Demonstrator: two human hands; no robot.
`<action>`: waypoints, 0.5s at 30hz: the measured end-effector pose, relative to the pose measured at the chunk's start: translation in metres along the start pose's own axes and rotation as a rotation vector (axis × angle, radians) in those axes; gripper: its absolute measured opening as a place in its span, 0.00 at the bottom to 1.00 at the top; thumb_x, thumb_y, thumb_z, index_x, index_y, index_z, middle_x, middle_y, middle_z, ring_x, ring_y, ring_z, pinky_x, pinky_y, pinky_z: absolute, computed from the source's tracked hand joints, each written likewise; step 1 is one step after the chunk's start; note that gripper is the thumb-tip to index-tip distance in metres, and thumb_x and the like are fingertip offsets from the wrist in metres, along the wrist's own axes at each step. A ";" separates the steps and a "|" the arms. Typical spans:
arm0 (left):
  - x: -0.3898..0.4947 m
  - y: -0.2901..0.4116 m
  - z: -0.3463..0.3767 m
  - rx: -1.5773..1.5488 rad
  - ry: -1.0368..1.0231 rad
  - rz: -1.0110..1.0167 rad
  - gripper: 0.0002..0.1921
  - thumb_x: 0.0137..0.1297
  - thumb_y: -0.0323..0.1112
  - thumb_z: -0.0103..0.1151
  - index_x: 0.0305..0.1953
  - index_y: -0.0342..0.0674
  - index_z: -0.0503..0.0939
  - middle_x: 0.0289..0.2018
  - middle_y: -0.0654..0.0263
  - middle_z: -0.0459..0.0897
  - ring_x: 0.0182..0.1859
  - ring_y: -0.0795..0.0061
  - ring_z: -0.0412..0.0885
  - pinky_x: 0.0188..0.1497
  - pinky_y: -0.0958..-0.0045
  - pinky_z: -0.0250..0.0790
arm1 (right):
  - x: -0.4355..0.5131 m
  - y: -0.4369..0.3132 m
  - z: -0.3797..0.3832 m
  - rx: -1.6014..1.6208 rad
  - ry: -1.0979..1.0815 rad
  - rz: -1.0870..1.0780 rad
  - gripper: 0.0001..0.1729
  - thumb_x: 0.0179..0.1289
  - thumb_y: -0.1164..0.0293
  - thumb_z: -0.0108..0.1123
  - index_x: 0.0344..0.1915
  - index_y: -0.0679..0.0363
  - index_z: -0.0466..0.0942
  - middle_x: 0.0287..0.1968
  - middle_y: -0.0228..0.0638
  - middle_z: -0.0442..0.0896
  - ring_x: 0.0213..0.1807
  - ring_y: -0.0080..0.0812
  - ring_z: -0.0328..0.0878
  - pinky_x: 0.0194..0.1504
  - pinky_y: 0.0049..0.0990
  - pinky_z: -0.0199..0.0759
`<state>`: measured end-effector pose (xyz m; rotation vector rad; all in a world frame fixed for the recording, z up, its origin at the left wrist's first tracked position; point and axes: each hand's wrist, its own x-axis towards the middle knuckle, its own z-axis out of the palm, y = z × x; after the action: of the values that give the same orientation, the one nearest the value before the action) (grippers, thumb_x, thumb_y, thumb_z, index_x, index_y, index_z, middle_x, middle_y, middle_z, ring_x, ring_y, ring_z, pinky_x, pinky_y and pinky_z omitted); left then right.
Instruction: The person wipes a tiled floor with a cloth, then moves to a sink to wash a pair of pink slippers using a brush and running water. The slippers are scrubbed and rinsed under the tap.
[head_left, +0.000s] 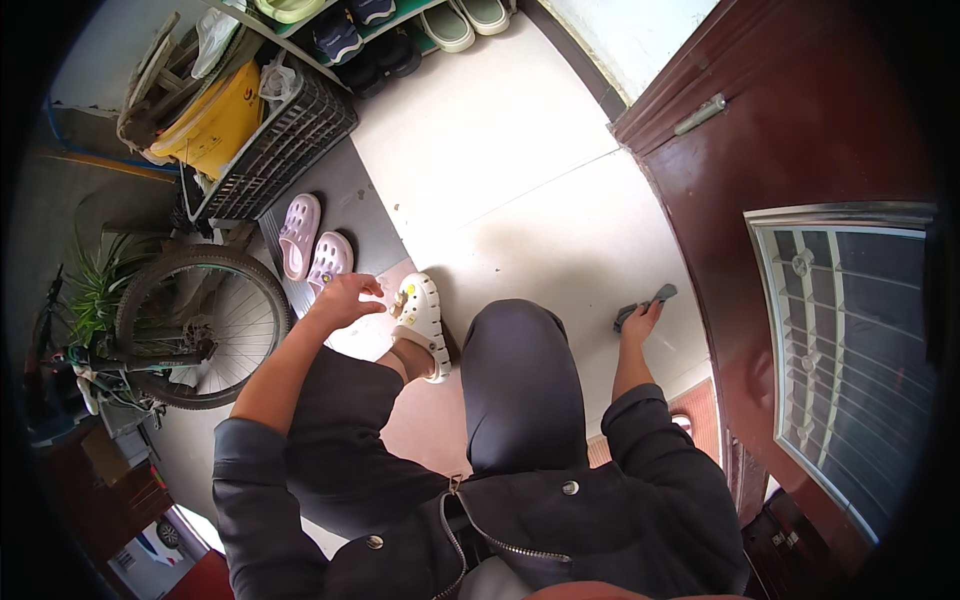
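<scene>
My right hand (639, 324) grips a dark grey cloth (663, 294), held low against the pale floor on the right; whether the cloth touches the tiles I cannot tell. To the left, my left hand (346, 301) holds nothing, with its thumb and fingers bent and apart. It overlaps the lower end of a pale pink clog (331, 253) in my view. The other pink clog (301, 225) lies beside that one. A white clog (422, 311) with small charms is on my foot, just right of my left hand.
A bicycle wheel (279, 330) stands at the left near a green plant (105, 292). Behind the pink clogs is a black plastic crate (277, 142) with a yellow bucket (217, 120). A shoe rack (412, 19) is at the top; a dark red door (697, 195) stands right.
</scene>
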<state>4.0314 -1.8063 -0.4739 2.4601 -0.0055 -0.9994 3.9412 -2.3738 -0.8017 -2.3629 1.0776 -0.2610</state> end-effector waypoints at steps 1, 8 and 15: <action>-0.009 0.005 -0.007 0.008 -0.003 0.005 0.15 0.55 0.38 0.70 0.42 0.39 0.83 0.44 0.60 0.86 0.49 0.65 0.84 0.53 0.66 0.74 | -0.009 -0.004 0.008 -0.090 0.031 -0.038 0.31 0.67 0.72 0.49 0.70 0.64 0.60 0.72 0.52 0.58 0.71 0.53 0.56 0.70 0.44 0.53; -0.040 -0.052 0.004 -0.028 -0.088 -0.067 0.19 0.60 0.38 0.66 0.51 0.39 0.79 0.47 0.58 0.84 0.52 0.66 0.83 0.55 0.67 0.74 | -0.010 -0.035 0.026 -0.296 0.188 -0.188 0.33 0.69 0.67 0.48 0.71 0.65 0.57 0.73 0.52 0.56 0.72 0.56 0.54 0.70 0.49 0.50; -0.051 -0.203 0.037 -0.401 0.019 -0.498 0.24 0.64 0.40 0.63 0.58 0.36 0.75 0.50 0.59 0.83 0.52 0.69 0.81 0.57 0.68 0.70 | 0.052 -0.159 0.108 -0.285 0.179 -0.336 0.32 0.68 0.66 0.49 0.70 0.60 0.61 0.74 0.42 0.57 0.74 0.47 0.52 0.73 0.47 0.45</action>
<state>3.9346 -1.6336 -0.5512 2.1332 0.7697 -1.0475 4.1188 -2.2848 -0.8101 -2.8220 0.8330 -0.4750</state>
